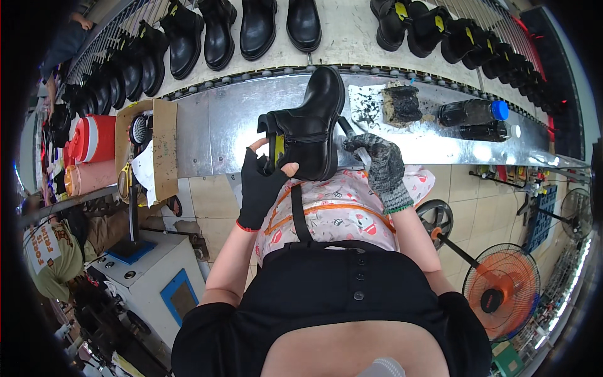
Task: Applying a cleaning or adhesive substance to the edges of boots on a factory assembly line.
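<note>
My left hand, in a black fingerless glove, grips a black ankle boot by its shaft. The thumb lies on the outside and the fingers are at the opening, where a yellow lining patch shows. The boot lies tilted over the metal bench's front edge, toe pointing away from me, sole edge to the right. In a grey knitted glove, my right hand closes on a slim brush-like tool. Its dark end is close beside the boot's sole edge; I cannot tell whether they touch.
A stained dark sponge block sits on a blotched white sheet. Two dark bottles stand at the right. Left are a cardboard box and red jug. Boots line the conveyor behind; an orange fan stands lower right.
</note>
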Motion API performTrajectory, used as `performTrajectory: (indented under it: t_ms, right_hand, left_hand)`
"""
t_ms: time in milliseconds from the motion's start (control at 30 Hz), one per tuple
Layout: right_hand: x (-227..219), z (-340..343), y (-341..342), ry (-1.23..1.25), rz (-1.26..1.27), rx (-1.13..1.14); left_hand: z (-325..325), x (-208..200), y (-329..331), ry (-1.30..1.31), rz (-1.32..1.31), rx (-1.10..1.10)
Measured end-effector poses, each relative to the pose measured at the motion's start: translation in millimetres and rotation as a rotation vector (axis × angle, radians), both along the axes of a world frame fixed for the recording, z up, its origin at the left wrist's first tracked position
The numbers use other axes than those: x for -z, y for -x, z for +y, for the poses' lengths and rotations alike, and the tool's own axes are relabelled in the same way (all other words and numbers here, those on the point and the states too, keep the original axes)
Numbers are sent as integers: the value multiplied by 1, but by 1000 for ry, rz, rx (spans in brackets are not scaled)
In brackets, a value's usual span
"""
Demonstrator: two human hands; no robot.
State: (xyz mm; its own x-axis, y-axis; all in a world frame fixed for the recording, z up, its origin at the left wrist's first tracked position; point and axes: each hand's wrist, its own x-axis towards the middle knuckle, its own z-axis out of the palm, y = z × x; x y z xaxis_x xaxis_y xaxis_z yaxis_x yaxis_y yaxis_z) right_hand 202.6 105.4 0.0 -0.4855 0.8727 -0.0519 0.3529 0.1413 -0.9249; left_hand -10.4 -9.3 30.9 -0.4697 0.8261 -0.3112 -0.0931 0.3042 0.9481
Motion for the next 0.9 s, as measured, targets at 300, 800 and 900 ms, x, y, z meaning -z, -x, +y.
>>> performTrajectory:
  t_ms: [300, 800, 900]
  right_hand:
    - [-5, 1, -11, 79, 18, -105]
    - [-67, -10, -49, -63, -360, -329]
    - [-74, -19, -55, -25, -158, -265]
  left_hand:
    - [-13, 7, 2, 170, -407, 72]
    - [5, -9, -26, 169, -554, 41]
    - [11, -16, -28, 156, -615, 25]
